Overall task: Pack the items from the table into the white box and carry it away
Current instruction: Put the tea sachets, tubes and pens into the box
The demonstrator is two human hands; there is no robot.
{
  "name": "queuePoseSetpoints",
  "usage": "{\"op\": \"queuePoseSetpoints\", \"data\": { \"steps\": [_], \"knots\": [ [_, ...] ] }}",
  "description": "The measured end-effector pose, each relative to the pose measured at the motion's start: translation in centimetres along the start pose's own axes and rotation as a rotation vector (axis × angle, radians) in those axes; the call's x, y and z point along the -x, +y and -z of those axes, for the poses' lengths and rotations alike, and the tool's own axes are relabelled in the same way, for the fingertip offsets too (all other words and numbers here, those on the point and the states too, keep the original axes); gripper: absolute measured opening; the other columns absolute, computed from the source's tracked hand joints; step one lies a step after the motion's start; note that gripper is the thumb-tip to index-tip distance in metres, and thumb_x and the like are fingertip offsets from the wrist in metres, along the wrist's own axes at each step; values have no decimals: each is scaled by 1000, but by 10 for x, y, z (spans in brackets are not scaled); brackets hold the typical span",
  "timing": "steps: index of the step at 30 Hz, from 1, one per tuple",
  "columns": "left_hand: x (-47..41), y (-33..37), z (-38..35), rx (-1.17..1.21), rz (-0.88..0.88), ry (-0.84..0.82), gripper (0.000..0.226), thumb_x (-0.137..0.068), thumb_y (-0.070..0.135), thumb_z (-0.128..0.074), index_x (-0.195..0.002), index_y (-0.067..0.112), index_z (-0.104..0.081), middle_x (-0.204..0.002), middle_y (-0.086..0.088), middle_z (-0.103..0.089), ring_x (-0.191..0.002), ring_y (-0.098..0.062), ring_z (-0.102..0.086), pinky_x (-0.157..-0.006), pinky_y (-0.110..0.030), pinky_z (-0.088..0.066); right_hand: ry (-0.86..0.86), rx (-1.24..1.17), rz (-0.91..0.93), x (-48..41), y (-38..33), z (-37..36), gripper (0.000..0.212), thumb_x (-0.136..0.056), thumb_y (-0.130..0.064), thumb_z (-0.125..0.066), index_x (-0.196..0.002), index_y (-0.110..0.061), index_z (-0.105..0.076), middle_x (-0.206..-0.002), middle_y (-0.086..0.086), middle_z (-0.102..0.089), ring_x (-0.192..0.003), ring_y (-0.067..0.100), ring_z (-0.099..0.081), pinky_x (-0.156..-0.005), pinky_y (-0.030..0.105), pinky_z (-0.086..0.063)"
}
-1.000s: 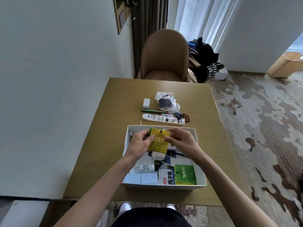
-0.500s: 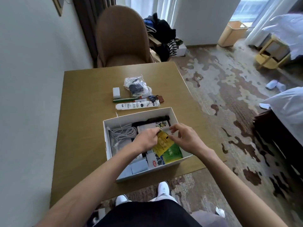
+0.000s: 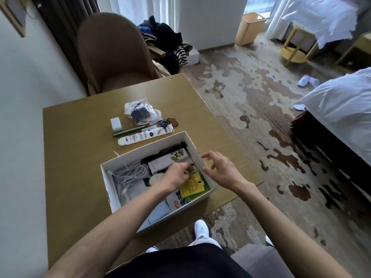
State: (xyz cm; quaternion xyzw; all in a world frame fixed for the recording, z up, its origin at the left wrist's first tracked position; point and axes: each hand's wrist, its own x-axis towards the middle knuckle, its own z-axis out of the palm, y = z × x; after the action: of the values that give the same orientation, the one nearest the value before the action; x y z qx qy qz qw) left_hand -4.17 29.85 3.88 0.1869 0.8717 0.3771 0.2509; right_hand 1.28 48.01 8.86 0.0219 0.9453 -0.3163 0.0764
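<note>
Left hand (image 3: 176, 176) is curled over yellow packet (image 3: 193, 186) in white box (image 3: 128, 157), grip cannot be told; right hand (image 3: 219, 169) is held spread.

Matt white cardboard box (image 3: 144, 147) on a smooth wood-grain table (image 3: 76, 157); crinkly clear plastic bag (image 3: 140, 112); glossy yellow packet (image 3: 192, 184) inside.

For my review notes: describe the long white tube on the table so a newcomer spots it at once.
On the wooden table, look beyond the far wall of the open white box. Of the loose items there, the white tube lies nearest the box, beside a thinner green pen; it alone is long, white and dark-printed.
</note>
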Motion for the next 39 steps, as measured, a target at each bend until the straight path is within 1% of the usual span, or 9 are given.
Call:
{"op": "queuePoseSetpoints", "data": {
  "steps": [3, 6, 9, 12, 17, 24, 27, 32, 39],
  "knots": [
    [0, -4, -2, -12, 23, -45, 25, -90, 19, -60, -115, 18, -64, -112, -1, -67, -98, -15, -64, -80, -29, -57, -10, -34, 4, 1, 4, -4, 37, -91, -33, -63, -126, -29, -53, -111, -7, -60, -80, 6, -61, -78, 36, -56],
    [1, -5, -5, -100, 25, -119, 35, -83, 25, -68, -117, 25, -60, -109, 4, -65, -93, -11, -62, -75, -27, -55, -60, -15, -28, 3, 8, -9, 43, -95, -38, -55, -136, -28, -50, -122, 0, -64, -97, 15, -62, -87, 43, -53],
    [3, -7, -13, -138, 54, -64, 41, -80, 27, -72, -118, 27, -58, -107, 4, -66, -89, -11, -62, -74, -29, -56, -87, 2, -22, 7, 10, -15, 43, -99, -39, -44, -142, -34, -42, -128, 3, -63, -113, 23, -60, -91, 44, -51],
    [3, -7, -20, -167, 81, -37, 45, -79, 33, -72, -120, 26, -56, -106, 4, -64, -91, -14, -62, -76, -36, -58, -97, 7, 0, 9, 11, -18, 41, -101, -37, -39, -141, -38, -39, -126, 1, -64, -109, 24, -62, -85, 42, -51],
    [4, -7, -21, -196, 106, 7, 32, -81, 35, -69, -111, 28, -59, -103, 6, -65, -87, -12, -63, -73, -36, -58, -95, 7, 9, 10, 12, -18, 38, -101, -37, -36, -139, -38, -39, -124, 1, -64, -107, 24, -62, -82, 40, -48],
    [7, 1, -13, -261, 155, 72, 15, -88, 45, -58, -96, 32, -61, -98, 7, -69, -82, -12, -64, -66, -32, -55, -120, 5, -16, 10, 12, -19, 41, -102, -36, -35, -143, -35, -38, -129, 3, -62, -113, 26, -59, -91, 46, -48],
    [12, 0, -3, -271, 169, 27, 27, -92, 48, -51, -107, 28, -61, -108, 2, -68, -87, -13, -62, -69, -30, -53, -132, 1, -39, 9, 12, -19, 41, -102, -34, -36, -143, -33, -40, -130, 2, -61, -114, 25, -58, -93, 46, -48],
    [32, -15, 15, -592, 21, -264, 79, -74, 49, -71, -139, 20, -37, -131, -4, -53, -112, -20, -51, -92, -39, -47, -147, -14, -66, 9, 12, -21, 43, -102, -32, -34, -145, -30, -39, -133, 3, -59, -117, 24, -56, -97, 47, -46],
    [32, -14, 13, -620, -66, -361, 90, -71, 36, -75, -144, 31, -23, -125, -4, -48, -109, -21, -46, -85, -34, -46, -152, -17, -75, 9, 10, -20, 43, -101, -34, -34, -144, -33, -38, -132, 2, -60, -115, 24, -57, -96, 47, -46]
  ]
}}
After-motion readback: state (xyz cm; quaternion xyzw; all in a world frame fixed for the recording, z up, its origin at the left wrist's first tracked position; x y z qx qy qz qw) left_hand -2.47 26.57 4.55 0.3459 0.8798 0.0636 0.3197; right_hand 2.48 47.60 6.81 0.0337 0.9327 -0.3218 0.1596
